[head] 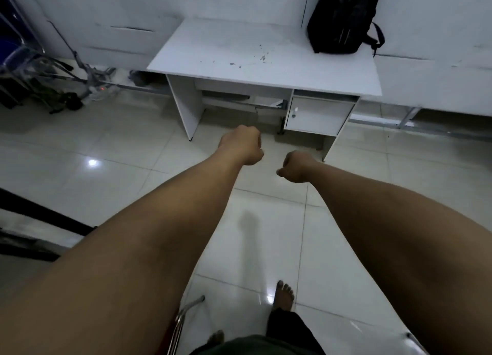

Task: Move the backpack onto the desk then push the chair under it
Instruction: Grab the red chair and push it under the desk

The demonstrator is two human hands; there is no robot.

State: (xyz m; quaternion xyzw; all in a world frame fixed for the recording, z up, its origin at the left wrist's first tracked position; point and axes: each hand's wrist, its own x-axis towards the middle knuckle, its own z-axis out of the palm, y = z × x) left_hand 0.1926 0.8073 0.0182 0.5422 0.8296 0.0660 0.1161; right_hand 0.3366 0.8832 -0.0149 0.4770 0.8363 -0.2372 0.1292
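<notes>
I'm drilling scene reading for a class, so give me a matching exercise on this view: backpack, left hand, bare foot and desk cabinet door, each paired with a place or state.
Column one:
1. backpack
2. left hand
3. bare foot
4. cabinet door

Column two:
A. closed, under the desktop's right end
B. on the tiled floor
C. upright on the desk, against the wall
D. curled into a fist in the air

Pairs: 1-C, 2-D, 3-B, 4-A

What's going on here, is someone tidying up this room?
A person stands barefoot facing a white desk. A black backpack already sits on the desk's far right corner, leaning on the wall. Both arms reach forward, the left hand and right hand closed in fists, empty. Chrome chair tubing shows near their legs, not yet under the desk.
</notes>
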